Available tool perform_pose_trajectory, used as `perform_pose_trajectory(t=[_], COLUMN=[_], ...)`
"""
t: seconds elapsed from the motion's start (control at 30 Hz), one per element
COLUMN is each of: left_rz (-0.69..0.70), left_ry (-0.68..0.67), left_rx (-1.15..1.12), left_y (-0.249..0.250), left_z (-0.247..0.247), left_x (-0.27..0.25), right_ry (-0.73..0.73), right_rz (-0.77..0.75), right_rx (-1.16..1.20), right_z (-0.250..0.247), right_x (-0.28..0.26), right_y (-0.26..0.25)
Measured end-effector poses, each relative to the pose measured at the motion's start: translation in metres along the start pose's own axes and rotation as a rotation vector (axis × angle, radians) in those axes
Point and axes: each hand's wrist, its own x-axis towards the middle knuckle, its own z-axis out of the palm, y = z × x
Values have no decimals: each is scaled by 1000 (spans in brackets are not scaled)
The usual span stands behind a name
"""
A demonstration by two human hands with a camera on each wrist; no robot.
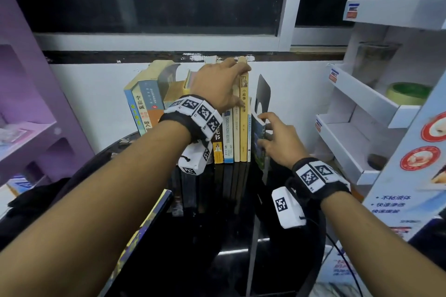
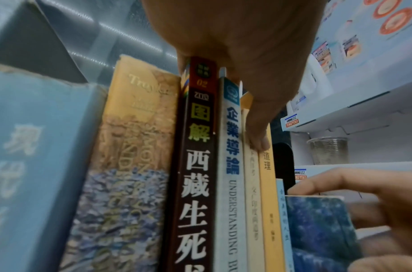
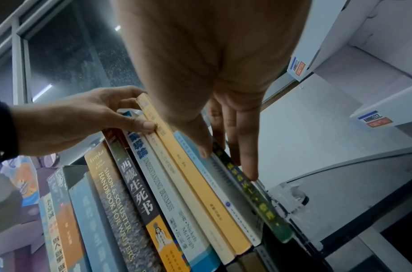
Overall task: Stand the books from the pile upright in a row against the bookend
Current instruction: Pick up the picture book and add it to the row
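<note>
A row of books stands upright on the black table [image 1: 217, 253], ending near a black metal bookend [image 1: 263, 91] on the right. My left hand [image 1: 239, 87] grips the tops of the tall books: fingers curl over the yellow book [image 1: 244, 132], and the thumb [image 3: 147, 126] presses a cream spine. My right hand [image 1: 264, 130] holds a small blue-covered book [image 1: 261, 159] upright in the gap between the row and the bookend. That small book [image 2: 321, 230] has fingers behind it and the thumb in front. At the row's left end, thick books [image 1: 144, 103] lean rightward.
Another book [image 1: 144, 231] lies flat at the table's front left edge. A purple shelf unit [image 1: 29, 116] stands on the left. On the right is a white display rack [image 1: 362, 108] holding a green tape roll [image 1: 407, 93]. The white wall and a dark window are close behind the row.
</note>
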Motion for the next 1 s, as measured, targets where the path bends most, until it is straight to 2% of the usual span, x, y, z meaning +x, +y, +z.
perform_pose_trajectory(t=[0.1,0.23,0.4,0.57,1.0], left_rz=[-20,-27,-50,-41,-47], left_ry=[7,2,5,8,-2], left_rx=[-24,-7,-13,3,7], left_y=[-1,-4,-3,-1,-1], left_z=[0,1,1,-1,-1], left_x=[1,0,-1,-3,-5], right_ry=[-78,-99,-126,18,25], right_rz=[0,-5,-72,-57,-42], right_rx=[11,60,-74,-48,170], right_z=[2,4,2,1,17], right_x=[4,4,5,6,13], right_y=[-4,-8,-15,-15,0])
